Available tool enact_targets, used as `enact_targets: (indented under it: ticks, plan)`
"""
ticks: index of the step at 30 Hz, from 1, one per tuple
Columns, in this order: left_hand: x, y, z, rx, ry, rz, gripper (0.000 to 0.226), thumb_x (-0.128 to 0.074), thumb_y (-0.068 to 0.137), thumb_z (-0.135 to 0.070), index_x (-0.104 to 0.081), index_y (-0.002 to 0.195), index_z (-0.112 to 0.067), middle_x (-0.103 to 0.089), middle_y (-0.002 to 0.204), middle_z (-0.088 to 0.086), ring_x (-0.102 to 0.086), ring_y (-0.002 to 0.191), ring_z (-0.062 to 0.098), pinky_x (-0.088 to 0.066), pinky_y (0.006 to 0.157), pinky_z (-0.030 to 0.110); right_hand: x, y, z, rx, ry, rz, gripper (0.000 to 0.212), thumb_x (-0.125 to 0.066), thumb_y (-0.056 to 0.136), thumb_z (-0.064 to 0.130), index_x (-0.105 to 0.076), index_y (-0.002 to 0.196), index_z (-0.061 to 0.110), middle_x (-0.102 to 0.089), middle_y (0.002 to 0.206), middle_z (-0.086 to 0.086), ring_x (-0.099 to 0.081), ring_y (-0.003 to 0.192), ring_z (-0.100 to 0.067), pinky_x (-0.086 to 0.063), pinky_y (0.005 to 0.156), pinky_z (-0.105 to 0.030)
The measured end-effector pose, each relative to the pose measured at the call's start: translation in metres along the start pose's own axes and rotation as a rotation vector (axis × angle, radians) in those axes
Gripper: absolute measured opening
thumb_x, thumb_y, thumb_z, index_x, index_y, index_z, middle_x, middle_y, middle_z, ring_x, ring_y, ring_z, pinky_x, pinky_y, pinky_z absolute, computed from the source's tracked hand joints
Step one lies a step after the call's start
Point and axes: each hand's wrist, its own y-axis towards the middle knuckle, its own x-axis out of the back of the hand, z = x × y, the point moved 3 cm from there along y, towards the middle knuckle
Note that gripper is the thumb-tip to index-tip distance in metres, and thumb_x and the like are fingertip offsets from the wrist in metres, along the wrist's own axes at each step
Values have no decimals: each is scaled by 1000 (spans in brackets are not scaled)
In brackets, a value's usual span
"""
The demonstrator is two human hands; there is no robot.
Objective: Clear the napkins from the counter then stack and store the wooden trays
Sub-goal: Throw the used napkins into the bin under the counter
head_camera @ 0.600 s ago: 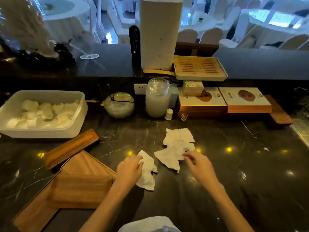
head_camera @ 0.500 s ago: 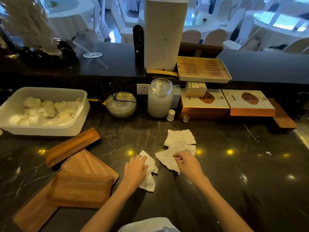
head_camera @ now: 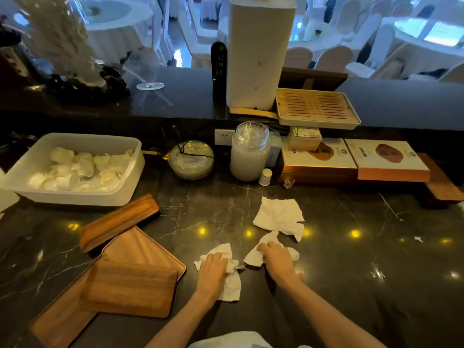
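Observation:
Three white napkins lie on the dark marble counter [head_camera: 364, 285]. My left hand [head_camera: 213, 271] presses on and bunches one crumpled napkin [head_camera: 232, 285]. My right hand [head_camera: 277, 259] is closed over a second napkin [head_camera: 253, 257], dragging it toward me. A third napkin [head_camera: 278, 214] lies flat just beyond it, its near edge touching the one I pull. To the left sit wooden trays: a narrow one [head_camera: 118, 221] lying apart, a small one [head_camera: 130, 288] resting on a large flat tray [head_camera: 140, 247].
A white plastic tub [head_camera: 120, 192] of white pieces stands at the left. Along the back wall stand a glass bowl [head_camera: 192, 160], a lidded glass jar [head_camera: 248, 153], a small white bottle [head_camera: 265, 177], boxes [head_camera: 384, 162], a slatted tray [head_camera: 317, 110] and a white appliance [head_camera: 258, 51].
My right hand has closed on the middle napkin and pulled it toward me, away from the far one. My left hand has bunched its napkin tighter.

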Motion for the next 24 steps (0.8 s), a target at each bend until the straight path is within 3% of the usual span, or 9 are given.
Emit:
enact_targets:
  ticks: [4, 7, 11, 14, 16, 18, 20, 22, 24]
  plan:
    - [8, -10, 4, -24, -127, -97, 21, -54, 92, -20, -55, 113, -18, -55, 125, 2, -49, 112, 18, -42, 90, 27, 12, -25, -2, 60, 46, -140, 32, -57, 92, 12, -64, 115, 32, -59, 116, 4, -52, 109, -18, -35, 99, -30]
    - [15, -23, 4, -41, -303, -183, 19, -58, 89, -11, -59, 106, -21, -57, 116, -2, -49, 105, 12, -45, 86, 23, 22, -46, -5, 85, 235, -207, 27, -59, 91, 8, -69, 100, 32, -48, 112, 4, -45, 106, -15, -43, 89, -23]
    - [27, -42, 3, -59, -502, -294, 23, -54, 90, -2, -64, 105, -17, -56, 112, -3, -49, 105, 9, -41, 83, 15, 30, -73, -10, -129, 733, -243, 25, -52, 92, 0, -72, 90, 15, -49, 111, -11, -52, 101, -27, -43, 78, -14]
    - [42, -50, -4, -59, -662, -329, 25, -50, 92, 0, -65, 101, -17, -58, 109, -2, -50, 103, 8, -40, 82, 15, 42, -95, -12, -238, 967, -395, 32, -46, 94, -7, -73, 90, 11, -57, 104, -13, -60, 94, -22, -45, 67, -5]
    - [49, -53, -12, -59, -777, -333, 23, -48, 94, -1, -64, 99, -17, -60, 107, 0, -54, 101, 12, -45, 85, 22, 48, -110, -12, -268, 1132, -415, 31, -45, 97, -1, -69, 100, 18, -66, 97, -8, -66, 87, -12, -49, 63, -9]
    - [55, -55, -20, -47, -886, -330, 20, -47, 95, -3, -64, 98, -13, -60, 106, 5, -57, 101, 19, -49, 87, 34, 47, -127, -14, -357, 1303, -368, 28, -44, 101, 11, -60, 116, 28, -66, 99, 8, -65, 90, 0, -52, 69, -12]
    - [57, -57, -32, -23, -949, -326, 19, -46, 95, -1, -63, 96, -7, -58, 104, 10, -58, 97, 24, -49, 84, 38, 44, -144, -21, -416, 1539, -313, 33, -48, 99, 13, -52, 129, 26, -67, 110, 5, -64, 103, -9, -54, 86, -24]
    - [55, -65, -45, 11, -982, -334, 19, -47, 93, 3, -62, 87, -6, -56, 98, 14, -57, 90, 27, -47, 75, 32, 40, -164, -29, -425, 1692, -292, 35, -54, 95, 12, -54, 130, 14, -67, 119, -6, -63, 112, -20, -50, 99, -37]
    - [52, -75, -59, 31, -998, -342, 22, -48, 92, 4, -62, 81, -9, -55, 95, 15, -56, 86, 23, -45, 69, 23, 36, -182, -38, -463, 1694, -315, 39, -63, 90, 15, -56, 128, 10, -68, 120, -8, -64, 113, -22, -51, 98, -38]
